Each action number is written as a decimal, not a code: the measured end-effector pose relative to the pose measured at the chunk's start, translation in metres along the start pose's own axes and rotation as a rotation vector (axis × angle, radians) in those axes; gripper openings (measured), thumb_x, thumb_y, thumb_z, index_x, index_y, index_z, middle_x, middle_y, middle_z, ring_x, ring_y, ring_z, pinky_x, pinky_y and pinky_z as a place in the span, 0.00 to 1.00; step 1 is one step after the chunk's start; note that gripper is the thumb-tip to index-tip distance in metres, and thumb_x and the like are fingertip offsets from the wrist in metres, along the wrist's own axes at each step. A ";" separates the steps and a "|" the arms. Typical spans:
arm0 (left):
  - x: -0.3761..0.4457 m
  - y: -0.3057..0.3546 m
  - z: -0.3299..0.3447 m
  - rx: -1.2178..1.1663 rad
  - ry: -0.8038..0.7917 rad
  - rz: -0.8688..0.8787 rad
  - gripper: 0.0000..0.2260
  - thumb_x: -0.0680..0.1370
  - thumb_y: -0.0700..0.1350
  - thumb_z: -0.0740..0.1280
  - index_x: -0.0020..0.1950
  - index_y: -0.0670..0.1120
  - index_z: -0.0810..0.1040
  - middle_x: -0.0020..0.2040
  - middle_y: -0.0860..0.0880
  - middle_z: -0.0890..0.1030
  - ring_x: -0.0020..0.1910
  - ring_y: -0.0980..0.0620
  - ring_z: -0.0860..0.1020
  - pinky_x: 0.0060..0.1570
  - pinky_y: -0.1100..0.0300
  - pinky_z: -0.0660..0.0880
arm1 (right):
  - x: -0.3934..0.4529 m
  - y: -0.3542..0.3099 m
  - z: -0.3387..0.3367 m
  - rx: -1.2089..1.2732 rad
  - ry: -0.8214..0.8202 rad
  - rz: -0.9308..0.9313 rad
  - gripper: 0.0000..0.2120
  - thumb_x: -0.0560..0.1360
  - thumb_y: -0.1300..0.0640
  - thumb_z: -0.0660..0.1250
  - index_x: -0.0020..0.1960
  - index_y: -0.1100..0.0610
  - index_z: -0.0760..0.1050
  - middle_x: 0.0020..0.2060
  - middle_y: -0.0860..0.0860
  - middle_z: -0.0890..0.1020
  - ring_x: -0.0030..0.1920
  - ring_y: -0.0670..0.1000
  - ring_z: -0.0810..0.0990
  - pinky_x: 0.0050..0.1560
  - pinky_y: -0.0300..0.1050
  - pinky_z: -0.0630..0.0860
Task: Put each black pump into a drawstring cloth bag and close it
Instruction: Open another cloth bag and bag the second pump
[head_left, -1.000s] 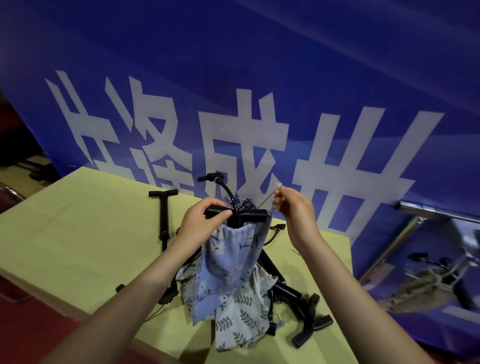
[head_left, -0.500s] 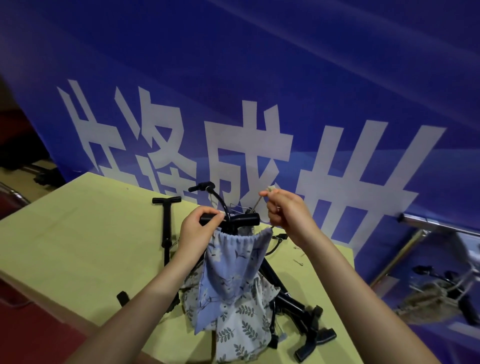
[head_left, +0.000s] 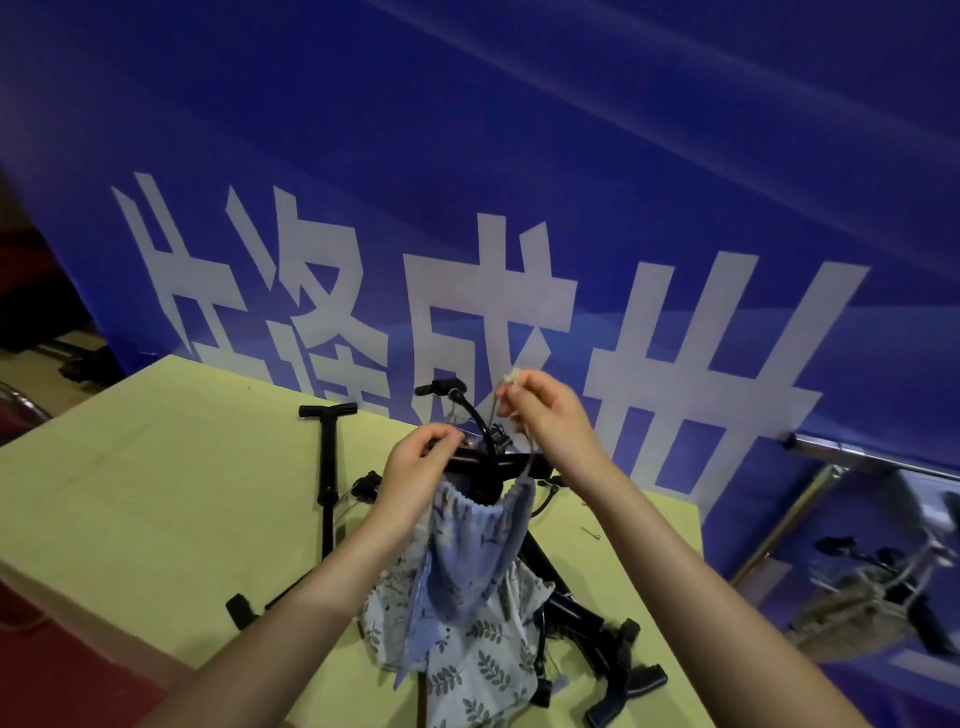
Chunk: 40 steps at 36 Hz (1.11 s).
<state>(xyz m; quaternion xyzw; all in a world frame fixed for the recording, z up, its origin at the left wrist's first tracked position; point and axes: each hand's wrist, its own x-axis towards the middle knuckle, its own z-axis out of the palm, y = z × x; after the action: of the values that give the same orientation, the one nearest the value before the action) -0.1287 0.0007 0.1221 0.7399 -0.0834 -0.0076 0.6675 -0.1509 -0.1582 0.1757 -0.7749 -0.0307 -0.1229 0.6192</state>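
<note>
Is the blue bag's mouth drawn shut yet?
Mostly: the blue floral cloth bag is gathered under the black pump handle, which sticks out.

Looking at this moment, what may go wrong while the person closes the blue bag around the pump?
1. The blue bag is gathered below the pump handle, so handle and hose stick out; the mouth may not close fully.
2. The right hand pinches only the thin drawstring; it might slip.
3. The bag hangs over other pumps on the table and could snag.
</note>
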 end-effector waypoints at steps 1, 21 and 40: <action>0.001 0.002 -0.002 -0.032 0.015 0.001 0.06 0.80 0.41 0.64 0.46 0.48 0.80 0.44 0.50 0.82 0.46 0.56 0.80 0.46 0.66 0.72 | -0.003 0.010 0.002 -0.101 -0.010 -0.035 0.10 0.80 0.62 0.60 0.43 0.54 0.77 0.38 0.48 0.79 0.42 0.46 0.78 0.48 0.39 0.74; 0.005 0.068 -0.031 -0.256 -0.126 0.089 0.10 0.82 0.34 0.56 0.48 0.43 0.76 0.38 0.46 0.81 0.34 0.54 0.76 0.38 0.60 0.78 | -0.015 0.059 0.015 -0.650 -0.017 -0.350 0.09 0.78 0.57 0.64 0.53 0.57 0.82 0.56 0.47 0.79 0.49 0.52 0.81 0.46 0.50 0.77; 0.008 0.061 -0.051 0.025 -0.199 0.289 0.15 0.80 0.31 0.59 0.50 0.47 0.82 0.51 0.55 0.85 0.53 0.56 0.82 0.48 0.67 0.76 | -0.009 -0.006 0.048 0.075 -0.219 0.105 0.12 0.81 0.63 0.57 0.57 0.58 0.79 0.47 0.46 0.85 0.52 0.39 0.80 0.58 0.34 0.71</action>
<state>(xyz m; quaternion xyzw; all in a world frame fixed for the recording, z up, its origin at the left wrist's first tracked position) -0.1215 0.0438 0.1887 0.7239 -0.2548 0.0162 0.6410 -0.1535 -0.1089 0.1700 -0.7605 -0.0619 -0.0037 0.6464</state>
